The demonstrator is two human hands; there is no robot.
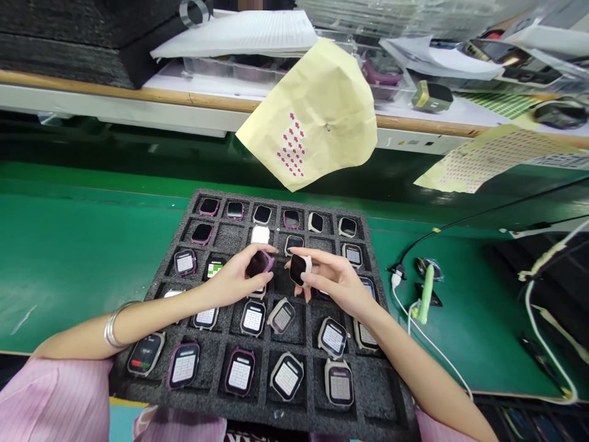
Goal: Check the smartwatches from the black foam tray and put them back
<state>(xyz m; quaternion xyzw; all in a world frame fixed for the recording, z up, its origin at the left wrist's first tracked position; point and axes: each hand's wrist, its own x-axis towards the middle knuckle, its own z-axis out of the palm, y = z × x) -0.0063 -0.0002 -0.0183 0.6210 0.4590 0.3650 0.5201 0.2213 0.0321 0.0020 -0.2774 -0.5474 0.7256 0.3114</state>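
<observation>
My left hand (pixel 243 270) is closed around a purple smartwatch (pixel 258 264) with a dark screen, held above the tray. Beside it, my right hand (pixel 329 276) grips a light-coloured smartwatch (pixel 299 268) between thumb and fingers, its dark face toward my left hand. Below both hands lies a black foam tray (pixel 184 408) divided into square compartments. Most of these hold strapless smartwatches, purple or light-cased. Some have dark screens, while others, like the purple-cased watch (pixel 240 372) in the front row, show a lit white list. My hands and forearms cover part of the middle rows.
The tray rests on a green bench (pixel 83 239). A yellow sheet with red arrow stickers (pixel 331 110) hangs from the shelf edge (pixel 207 100) behind it. To the right lie a white cable (pixel 435 347), a light green tool (pixel 427 294) and a black cord (pixel 442 230).
</observation>
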